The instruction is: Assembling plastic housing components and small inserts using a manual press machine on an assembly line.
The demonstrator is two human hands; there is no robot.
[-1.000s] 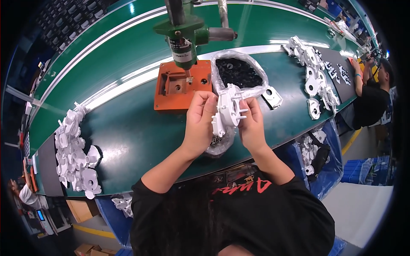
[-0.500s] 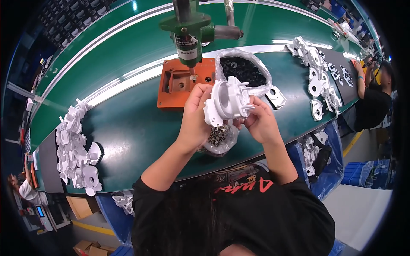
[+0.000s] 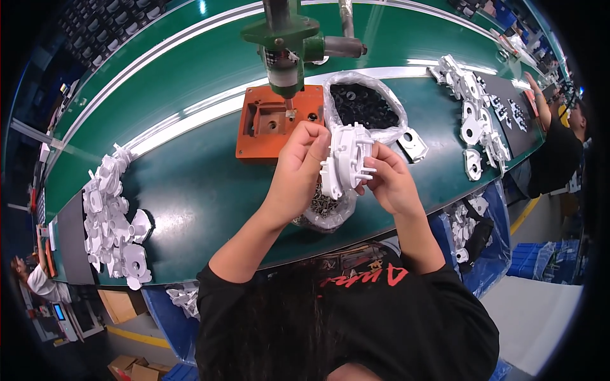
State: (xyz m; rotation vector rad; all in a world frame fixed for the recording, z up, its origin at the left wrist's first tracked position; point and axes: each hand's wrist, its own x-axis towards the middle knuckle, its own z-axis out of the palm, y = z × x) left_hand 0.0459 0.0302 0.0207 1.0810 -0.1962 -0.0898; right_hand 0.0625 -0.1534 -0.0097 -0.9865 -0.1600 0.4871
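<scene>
Between both hands I hold a white plastic housing (image 3: pixel 347 159), tilted up on edge above the green table. My left hand (image 3: pixel 302 168) grips its left side, thumb and fingers closed on it. On the opposite side my right hand (image 3: pixel 389 178) pinches the rim near the small posts. Below the housing, partly hidden by it, sits a clear bag of small metal screws (image 3: pixel 327 213). Just beyond my left hand is an orange metal fixture (image 3: pixel 254 143), with the green screwdriving head (image 3: pixel 283 70) pointing down at it.
A clear bag of black parts (image 3: pixel 362 105) stands behind the housing, a white plate (image 3: pixel 413 146) beside it. White housings are piled left (image 3: pixel 111 216) and right (image 3: pixel 470 120). A blue lined bin (image 3: pixel 495 235) is below the right edge. A co-worker (image 3: pixel 559 152) sits at far right.
The housing has turned in my hands, so its round opening now faces more to the right and shows narrower. The co-worker at right has raised an arm.
</scene>
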